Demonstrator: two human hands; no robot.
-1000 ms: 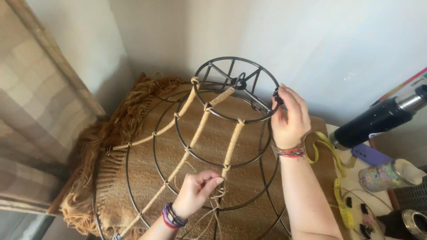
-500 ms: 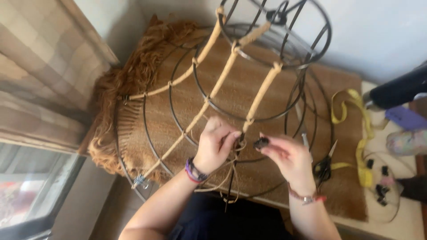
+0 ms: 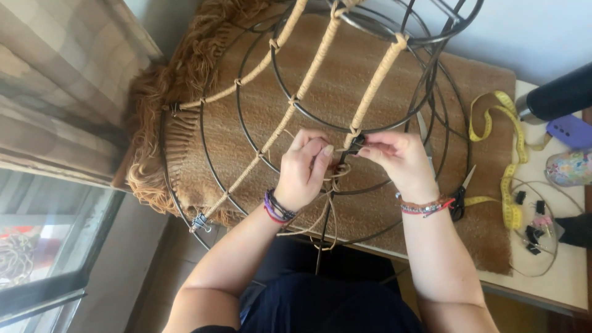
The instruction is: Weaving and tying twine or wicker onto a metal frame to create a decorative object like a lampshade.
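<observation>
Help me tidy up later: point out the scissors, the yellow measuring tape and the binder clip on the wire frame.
scissors (image 3: pixel 459 198): head view, on the dark handles beside the right wrist.
yellow measuring tape (image 3: pixel 509 185): head view, on its vertical stretch.
binder clip (image 3: pixel 198 221): head view, on the clip's body at the frame's lower left rim.

Black wire frame (image 3: pixel 394 117), tan cord wrapping (image 3: pixel 376 83), brown fringed mat (image 3: pixel 345 74), yellow tape measure (image 3: pixel 509 185), beige checked curtain (image 3: pixel 55 98), purple case (image 3: pixel 570 131)

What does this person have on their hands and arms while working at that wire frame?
Both forearms are bare, with no sleeves showing. The left hand has a stack of purple, dark and red bracelets at the wrist. The right hand has beaded and woven bracelets in red, brown and mixed colours. No gloves; whether there are rings is too small to tell.
</observation>
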